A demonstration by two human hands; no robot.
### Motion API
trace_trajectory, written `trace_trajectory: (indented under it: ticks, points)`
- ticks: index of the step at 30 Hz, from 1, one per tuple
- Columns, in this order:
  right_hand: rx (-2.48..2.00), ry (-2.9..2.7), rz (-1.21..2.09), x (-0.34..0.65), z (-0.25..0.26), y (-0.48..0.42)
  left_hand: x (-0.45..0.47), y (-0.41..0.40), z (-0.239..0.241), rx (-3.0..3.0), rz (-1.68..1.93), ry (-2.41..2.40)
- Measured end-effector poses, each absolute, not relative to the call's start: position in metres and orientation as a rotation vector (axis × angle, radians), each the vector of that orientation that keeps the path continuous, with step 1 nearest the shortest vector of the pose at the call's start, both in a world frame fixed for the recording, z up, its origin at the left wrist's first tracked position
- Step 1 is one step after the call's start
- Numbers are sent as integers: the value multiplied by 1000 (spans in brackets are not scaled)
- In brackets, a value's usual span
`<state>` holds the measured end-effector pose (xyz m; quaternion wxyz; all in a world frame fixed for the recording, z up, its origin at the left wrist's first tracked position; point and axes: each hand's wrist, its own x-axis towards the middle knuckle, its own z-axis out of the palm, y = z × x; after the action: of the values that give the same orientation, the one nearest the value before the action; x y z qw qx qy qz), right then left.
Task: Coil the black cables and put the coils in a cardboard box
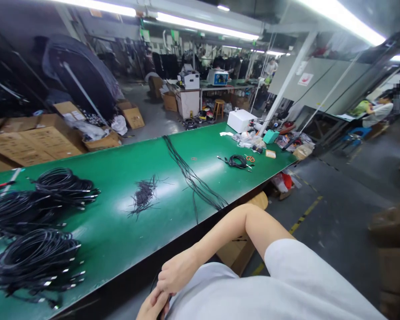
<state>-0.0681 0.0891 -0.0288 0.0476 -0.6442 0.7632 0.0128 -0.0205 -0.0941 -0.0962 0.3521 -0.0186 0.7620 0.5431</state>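
My right hand [178, 272] is closed, its fingers curled against my left hand, in front of my body and below the table's near edge. My left hand [152, 306] is also closed, partly cut off by the bottom of the view. A black cable [154, 281] runs into both hands; most of it is hidden by the fingers. On the green table [120, 249] beyond lie loose long black cables [190, 175] stretched across it. A heap of short black ties [143, 194] lies left of them.
Coiled black cable bundles [36, 258] are piled on the table's left end. Toward the right lie one coil [237, 161], orange-handled scissors [250, 158] and a white box [240, 120]. Cardboard boxes [36, 138] stand behind the table. A stool [262, 200] is close by my right elbow.
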Motion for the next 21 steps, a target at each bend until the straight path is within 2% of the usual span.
trace_trajectory:
  ticks: [4,11,14,18,21]
  points:
    - [-1816,2288,91,-62,-25,80,-15,-81,-90,-133,1466,1958]
    - [-1477,2312,-30,-92,-42,74,-33,-63,-83,-247,1567,2183]
    - [-1300,2385,-82,-110,-44,71,-48,-68,-80,-358,1664,2087]
    - [-1162,2435,-166,-125,-36,64,-63,-86,-74,-393,1810,1735]
    - [-1115,2462,-242,-129,-29,62,-73,-101,-72,-257,1747,1869]
